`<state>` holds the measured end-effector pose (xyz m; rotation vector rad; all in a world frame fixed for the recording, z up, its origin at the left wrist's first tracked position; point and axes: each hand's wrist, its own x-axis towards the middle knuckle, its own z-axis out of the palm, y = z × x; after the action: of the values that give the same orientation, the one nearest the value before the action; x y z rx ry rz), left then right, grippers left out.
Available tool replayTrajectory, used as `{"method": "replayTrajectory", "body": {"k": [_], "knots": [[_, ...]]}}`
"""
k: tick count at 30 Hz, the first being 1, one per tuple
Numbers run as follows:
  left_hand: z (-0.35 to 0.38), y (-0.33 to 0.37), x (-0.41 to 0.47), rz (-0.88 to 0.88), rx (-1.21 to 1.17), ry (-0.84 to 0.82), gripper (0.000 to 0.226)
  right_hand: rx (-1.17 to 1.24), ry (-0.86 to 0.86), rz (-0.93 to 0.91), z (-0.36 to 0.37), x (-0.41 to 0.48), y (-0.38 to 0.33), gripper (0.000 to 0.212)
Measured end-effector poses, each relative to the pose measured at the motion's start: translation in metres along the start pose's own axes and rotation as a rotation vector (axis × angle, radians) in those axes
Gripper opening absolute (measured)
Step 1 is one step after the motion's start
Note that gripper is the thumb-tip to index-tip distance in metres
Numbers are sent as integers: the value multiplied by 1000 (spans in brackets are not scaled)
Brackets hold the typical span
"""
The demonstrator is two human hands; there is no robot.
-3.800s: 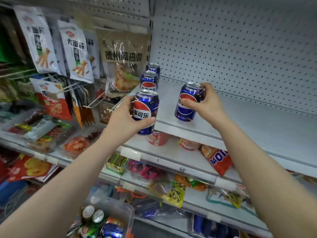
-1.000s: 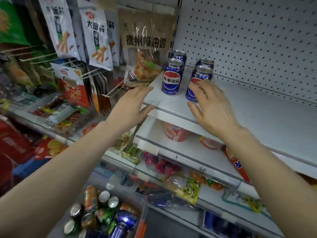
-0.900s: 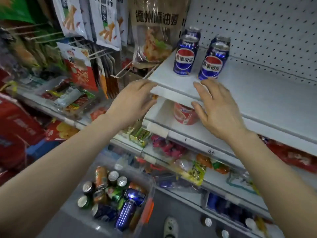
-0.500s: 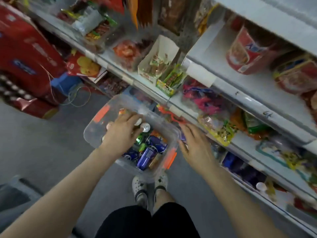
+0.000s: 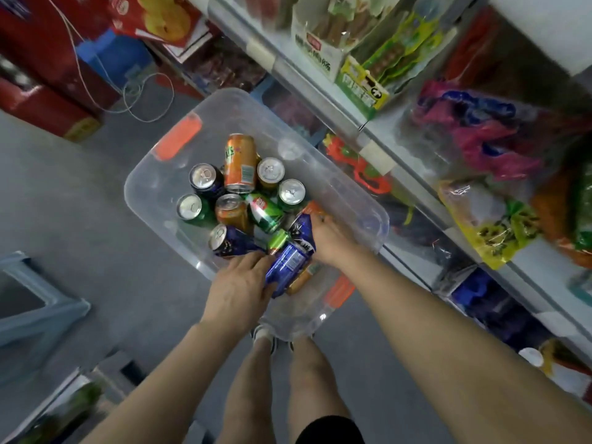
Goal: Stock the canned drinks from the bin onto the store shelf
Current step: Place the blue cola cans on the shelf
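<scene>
Left hand (image 5: 238, 286) is sitting at the 6 o'clock end of a clear plastic bin with orange latches (image 5: 141, 200), thumb and fingers curling round a dark blue drink can lying on its side (image 5: 288, 264). Right hand (image 5: 330, 238), at 3 o'clock of that can, is laying its fingers over a second tilted blue can (image 5: 302, 227); its thumb is hiding, so whether it is gripping cannot be told. Both forearms are running down from 5 and 7 o'clock. More cans are crowding the bin's middle, among them a tall orange can (image 5: 240, 161) at 12 o'clock and a green can (image 5: 266, 213). The bin is resting on a grey floor (image 5: 80, 203), with a white store shelf of snack packs (image 5: 349, 123) running along 1 to 4 o'clock and red cartons (image 5: 32, 91) at 10 o'clock.
</scene>
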<state>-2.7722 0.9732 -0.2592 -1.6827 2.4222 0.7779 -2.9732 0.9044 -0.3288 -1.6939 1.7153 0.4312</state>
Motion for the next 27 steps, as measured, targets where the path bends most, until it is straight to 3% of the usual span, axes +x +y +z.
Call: {"method": "replayTrajectory", "body": {"k": [2,5,8,15,18,20,24,27], "knots": [[4,2,5,-30,35,-15,46,34,-12,7,2,5,1,92],[5,9,11,-79,65,-36,46,114,-10,20,-6,-1,5,82],[8,19,22,-115,50,-129,49,213,82,11,-21,-18,7,77],[32,37,58,-207,108,-365,87,847,203,-6,-55,-59,11,79],[35,40,66,-230,107,-370,76,1140,106,-6,-66,-73,10,71],[30,40,65,-280,-35,-345,67,1358,33,-3,-71,-79,9,61],[6,34,50,-404,-524,-189,77,1698,7,19,-83,-102,7,59],[-28,30,31,-376,-784,-115,80,1789,36,77,-100,-132,0,59]]}}
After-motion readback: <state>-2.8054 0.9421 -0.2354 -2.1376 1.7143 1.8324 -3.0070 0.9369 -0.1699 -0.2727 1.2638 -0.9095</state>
